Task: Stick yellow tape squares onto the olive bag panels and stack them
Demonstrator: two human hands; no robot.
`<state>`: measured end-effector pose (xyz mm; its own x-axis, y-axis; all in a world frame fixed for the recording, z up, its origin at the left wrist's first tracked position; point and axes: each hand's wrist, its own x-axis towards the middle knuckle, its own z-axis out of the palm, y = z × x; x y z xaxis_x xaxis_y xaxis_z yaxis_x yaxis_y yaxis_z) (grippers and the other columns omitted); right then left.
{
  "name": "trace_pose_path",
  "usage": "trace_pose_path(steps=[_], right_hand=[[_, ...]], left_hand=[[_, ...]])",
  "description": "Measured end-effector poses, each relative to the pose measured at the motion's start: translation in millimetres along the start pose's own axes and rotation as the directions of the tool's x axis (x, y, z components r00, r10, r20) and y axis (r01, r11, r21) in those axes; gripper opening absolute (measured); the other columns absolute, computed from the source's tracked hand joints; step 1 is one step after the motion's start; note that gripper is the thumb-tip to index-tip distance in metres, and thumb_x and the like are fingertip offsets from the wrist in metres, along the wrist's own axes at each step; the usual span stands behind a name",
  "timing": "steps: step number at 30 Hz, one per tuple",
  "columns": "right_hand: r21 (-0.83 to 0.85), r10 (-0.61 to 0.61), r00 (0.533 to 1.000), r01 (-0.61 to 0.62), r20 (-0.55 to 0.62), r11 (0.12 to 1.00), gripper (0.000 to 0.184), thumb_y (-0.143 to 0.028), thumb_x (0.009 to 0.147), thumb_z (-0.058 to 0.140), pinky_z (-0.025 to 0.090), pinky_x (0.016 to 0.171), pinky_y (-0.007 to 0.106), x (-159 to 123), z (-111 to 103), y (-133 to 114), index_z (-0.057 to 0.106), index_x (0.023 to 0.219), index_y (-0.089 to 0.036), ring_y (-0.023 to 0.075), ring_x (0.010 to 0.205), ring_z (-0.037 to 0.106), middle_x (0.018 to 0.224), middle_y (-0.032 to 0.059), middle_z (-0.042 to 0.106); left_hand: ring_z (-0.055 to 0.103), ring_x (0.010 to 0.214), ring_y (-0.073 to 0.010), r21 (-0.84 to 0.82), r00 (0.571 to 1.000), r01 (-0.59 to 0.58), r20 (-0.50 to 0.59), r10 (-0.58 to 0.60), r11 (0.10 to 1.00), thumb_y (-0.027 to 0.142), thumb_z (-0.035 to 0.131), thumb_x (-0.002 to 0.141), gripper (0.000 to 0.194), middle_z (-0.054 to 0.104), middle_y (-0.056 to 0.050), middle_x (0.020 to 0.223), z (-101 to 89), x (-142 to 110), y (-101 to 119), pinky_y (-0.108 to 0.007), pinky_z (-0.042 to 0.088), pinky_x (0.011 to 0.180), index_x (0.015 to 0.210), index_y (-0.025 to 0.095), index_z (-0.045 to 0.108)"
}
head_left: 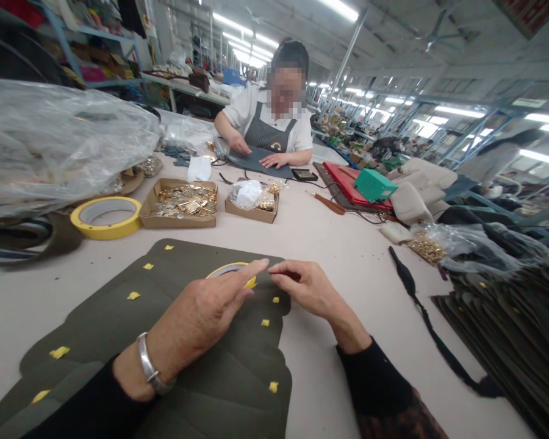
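My left hand (210, 311), with a silver bangle at the wrist, is closed round a roll of yellow tape (226, 268), most of which it hides. The roll is just over a dark olive shaped panel (201, 372). Small yellow tape pieces (133, 296) dot both sides of this panel. Close to the left fingertips, my right hand (308, 286) has its thumb and fingers pinched together by the roll's edge. Whatever lies in that pinch is too small to make out.
Beyond the panel stand a larger yellow tape roll (106, 227), a carton of metal fittings (180, 210) and a smaller carton (251, 210). A black strap (421, 305) and stacked dark panels (498, 335) lie to the right. A co-worker (274, 116) handles grey material (258, 160) across the table.
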<state>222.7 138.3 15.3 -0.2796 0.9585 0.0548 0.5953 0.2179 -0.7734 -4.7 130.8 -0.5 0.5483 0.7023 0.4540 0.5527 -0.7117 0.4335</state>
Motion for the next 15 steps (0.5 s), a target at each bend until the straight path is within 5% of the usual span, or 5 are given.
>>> trace_pose_path(steps=[3, 7, 15], right_hand=[[0.072, -0.161, 0.983, 0.167, -0.088, 0.983, 0.020, -0.019, 0.083, 0.059, 0.049, 0.065, 0.023, -0.4, 9.0, -10.1, 0.072, 0.099, -0.017, 0.0124, 0.071, 0.063, 0.088, 0.0032, 0.073], [-0.042, -0.388, 0.917, 0.385, -0.098, 0.922, 0.020, -0.013, 0.083, 0.059, 0.050, 0.071, 0.025, -1.1, 17.5, -15.5, 0.068, 0.100, -0.017, 0.0130, 0.076, 0.063, 0.091, 0.0049, 0.072], [-0.190, -0.505, 0.852, 0.478, -0.137, 0.858, 0.013, -0.013, 0.085, 0.052, 0.049, 0.067, 0.024, -2.2, 27.3, -16.5, 0.063, 0.082, -0.019, 0.0127, 0.068, 0.061, 0.075, 0.0030, 0.068]], left_hand=[[0.068, 0.100, -0.0154, 0.024, 0.999, 0.031, -0.023, -0.031, 0.999, 0.028, 0.042, 0.098, 0.049, 0.069, -0.004, 0.118, 1.2, -0.4, 2.3, -0.024, 0.056, 0.082, 0.145, 0.023, 0.031], [0.071, 0.091, -0.0157, 0.033, 0.998, 0.030, -0.057, -0.028, 0.999, 0.030, 0.042, 0.099, 0.046, 0.072, -0.004, 0.110, 4.2, -2.2, 2.5, -0.024, 0.056, 0.077, 0.143, 0.022, 0.033], [0.070, 0.091, -0.0157, 0.026, 0.998, 0.027, -0.058, -0.025, 0.999, 0.028, 0.041, 0.099, 0.038, 0.070, -0.004, 0.111, 7.9, -4.1, 5.9, -0.023, 0.054, 0.076, 0.136, 0.021, 0.036]])
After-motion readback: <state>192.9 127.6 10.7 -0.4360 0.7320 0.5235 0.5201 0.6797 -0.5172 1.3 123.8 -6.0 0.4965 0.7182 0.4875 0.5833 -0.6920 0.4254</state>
